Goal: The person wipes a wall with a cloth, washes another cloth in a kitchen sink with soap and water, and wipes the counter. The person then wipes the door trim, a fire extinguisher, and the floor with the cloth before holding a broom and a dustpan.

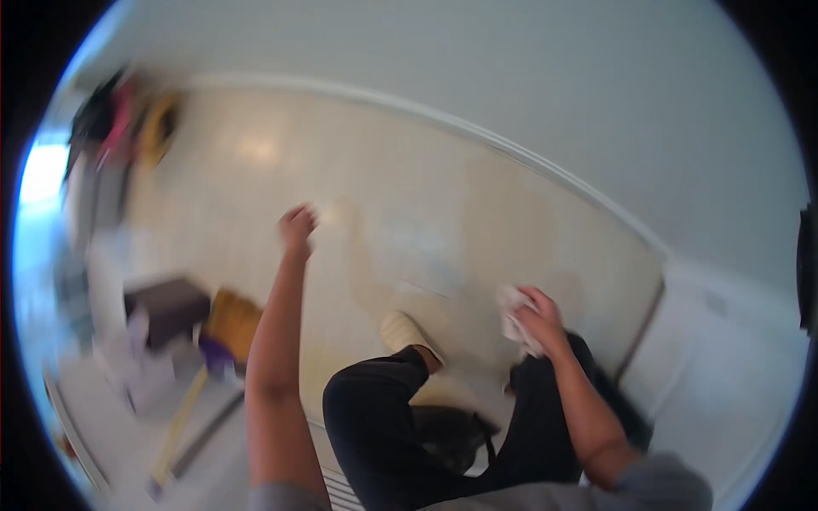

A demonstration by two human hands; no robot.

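Observation:
My right hand is wrapped round a crumpled pale cloth, held above my right thigh. Out over the pale floor, my left hand is raised with its fingers curled together; whether anything small is inside them is hidden by blur. Below and between the hands are my bent knees in black trousers and a cream slipper on one foot. A dark bag-like item lies between my legs.
At the left, a table holds a dark brown box, a yellow-brown item and a yellow strip. Blurred pink, black and yellow things stand at the upper left. A pale wall borders the floor.

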